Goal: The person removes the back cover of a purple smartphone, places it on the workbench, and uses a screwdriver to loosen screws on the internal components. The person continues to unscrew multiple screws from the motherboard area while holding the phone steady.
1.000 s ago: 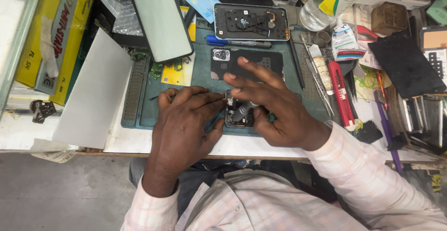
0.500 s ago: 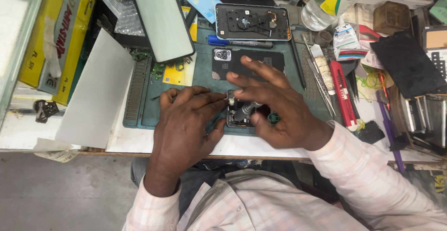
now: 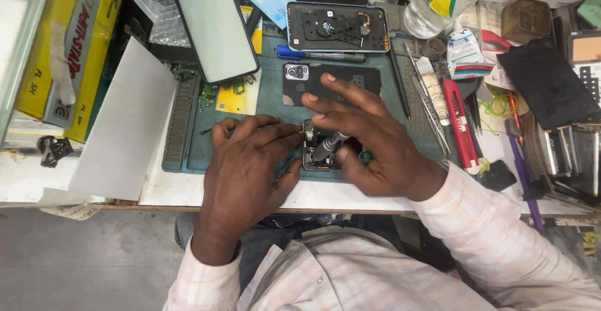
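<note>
Hands meet over a small opened phone (image 3: 320, 151) lying flat on the dark green work mat (image 3: 263, 129), close to the front edge of the bench — most of the device is hidden under the fingers. The right hand (image 3: 369, 145) has thumb and forefinger closed on a slim grey screwdriver (image 3: 328, 145), its tip set down into the phone's exposed interior, the other fingers spread loosely above. The left hand (image 3: 247, 160) lies curled beside it, fingertips pressed together at the phone's upper left corner; whether they pinch a small part or only steady the frame I cannot tell.

Judging by its looks, the phone is light and stiff yet fragile inside — bare board and tiny fittings that would not stand pressure or a slipped tip. It is best held by its outer frame edges, pressed flat to the mat, never by the open middle. The screwdriver is thin and smooth, likely to roll, so a hold near its upper shaft suits it.

Just behind lie a dark back cover (image 3: 338, 79), a blue-rimmed phone shell (image 3: 338, 28), a pale green phone case (image 3: 213, 26), red-handled cutters (image 3: 460, 123) and tweezers (image 3: 432, 114).
</note>
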